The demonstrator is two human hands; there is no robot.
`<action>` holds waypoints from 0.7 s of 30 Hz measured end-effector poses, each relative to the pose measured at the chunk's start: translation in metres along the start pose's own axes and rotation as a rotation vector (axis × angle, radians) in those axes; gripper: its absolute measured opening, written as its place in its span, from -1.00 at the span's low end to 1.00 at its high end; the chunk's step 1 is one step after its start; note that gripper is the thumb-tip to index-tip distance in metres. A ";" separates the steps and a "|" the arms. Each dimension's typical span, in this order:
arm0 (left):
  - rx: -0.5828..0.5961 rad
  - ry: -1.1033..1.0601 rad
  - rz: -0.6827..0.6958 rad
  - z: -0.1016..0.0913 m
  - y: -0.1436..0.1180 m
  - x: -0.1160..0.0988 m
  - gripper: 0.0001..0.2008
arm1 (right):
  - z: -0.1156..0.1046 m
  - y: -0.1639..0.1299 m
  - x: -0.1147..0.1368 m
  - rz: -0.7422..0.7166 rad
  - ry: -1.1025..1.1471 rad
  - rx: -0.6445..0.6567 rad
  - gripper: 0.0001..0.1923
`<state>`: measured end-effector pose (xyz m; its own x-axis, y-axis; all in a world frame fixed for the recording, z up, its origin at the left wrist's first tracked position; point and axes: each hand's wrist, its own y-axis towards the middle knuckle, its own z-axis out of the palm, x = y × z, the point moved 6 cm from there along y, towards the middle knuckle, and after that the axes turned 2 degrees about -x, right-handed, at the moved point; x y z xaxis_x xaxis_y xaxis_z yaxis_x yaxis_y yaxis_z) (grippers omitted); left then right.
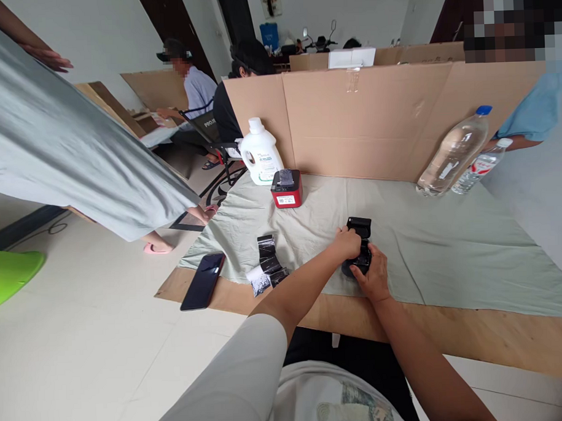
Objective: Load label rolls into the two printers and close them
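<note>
1. While both hands meet at mid-table, the left hand (349, 242) and right hand (372, 275) together grasp one small black plastic device (360, 247) with its lid open, resting on the pale green cloth (448, 241).
2. One black film strip (270, 263) and one dark smartphone (203, 289) lie to the left.
3. One red-and-black box (286, 189), one white detergent jug (259, 152) and two clear plastic bottles (454, 152) stand along the cardboard wall (361, 118).

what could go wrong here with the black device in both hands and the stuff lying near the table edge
1. The phone lies at the table's front left corner, partly off the cloth; a nudge from the left hand's arm might push it off.
2. The black device has its lid up while both hands grip it; pressure from the right hand may strain the hinge.
3. The black roll beside the left arm could get swept away.
</note>
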<state>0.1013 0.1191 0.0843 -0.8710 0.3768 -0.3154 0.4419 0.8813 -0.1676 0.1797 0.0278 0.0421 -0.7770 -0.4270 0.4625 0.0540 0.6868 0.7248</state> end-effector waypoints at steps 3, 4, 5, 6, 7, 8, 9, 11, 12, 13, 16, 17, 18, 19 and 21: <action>-0.008 -0.056 0.000 -0.004 -0.006 0.001 -0.79 | 0.002 0.001 0.000 0.020 -0.024 0.011 -0.03; -0.009 -0.063 0.002 -0.004 -0.007 0.001 -0.77 | 0.003 0.000 0.000 0.024 -0.031 0.017 0.02; -0.014 -0.065 0.010 -0.005 -0.008 0.001 -0.75 | 0.004 0.000 0.000 0.030 -0.036 0.024 0.05; -0.027 -0.070 0.025 -0.005 -0.009 0.000 -0.73 | 0.004 0.000 -0.001 0.036 -0.040 0.029 0.07; -0.050 -0.089 0.042 -0.007 -0.010 0.001 -0.71 | 0.004 0.000 -0.001 0.042 -0.042 0.034 0.08; -0.082 -0.133 0.058 -0.010 -0.012 0.002 -0.70 | 0.004 -0.001 -0.002 0.049 -0.043 0.040 0.09; -0.123 -0.210 0.070 -0.014 -0.015 0.007 -0.70 | 0.004 -0.001 -0.002 0.054 -0.042 0.047 0.10; -0.205 -0.445 0.072 -0.025 -0.028 0.026 -0.72 | 0.004 -0.002 -0.003 0.065 -0.039 0.061 0.11; -0.230 -0.586 0.055 -0.031 -0.038 0.042 -0.72 | 0.004 -0.003 -0.004 0.069 -0.038 0.070 0.10; -0.244 -0.723 0.039 -0.038 -0.050 0.061 -0.73 | 0.004 -0.003 -0.004 0.073 -0.038 0.081 0.09; -0.153 -1.021 -0.082 -0.056 -0.097 0.130 -0.62 | 0.005 -0.003 -0.003 0.072 -0.038 0.099 0.00; -0.175 -1.067 -0.137 -0.063 -0.115 0.156 -0.56 | 0.005 -0.003 -0.003 0.070 -0.037 0.100 -0.04; -0.211 -1.076 -0.201 -0.071 -0.135 0.182 -0.52 | 0.005 -0.003 -0.003 0.071 -0.036 0.100 -0.07; -0.238 -1.049 -0.272 -0.076 -0.154 0.206 -0.50 | 0.006 -0.003 -0.003 0.076 -0.034 0.102 -0.09; -0.277 -0.939 -0.406 -0.080 -0.188 0.248 -0.50 | 0.007 -0.003 -0.004 0.092 -0.029 0.111 -0.12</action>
<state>-0.2147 0.0695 0.1123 -0.3750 -0.2278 -0.8986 -0.0127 0.9705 -0.2407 0.1786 0.0314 0.0344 -0.7901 -0.3430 0.5080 0.0575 0.7836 0.6186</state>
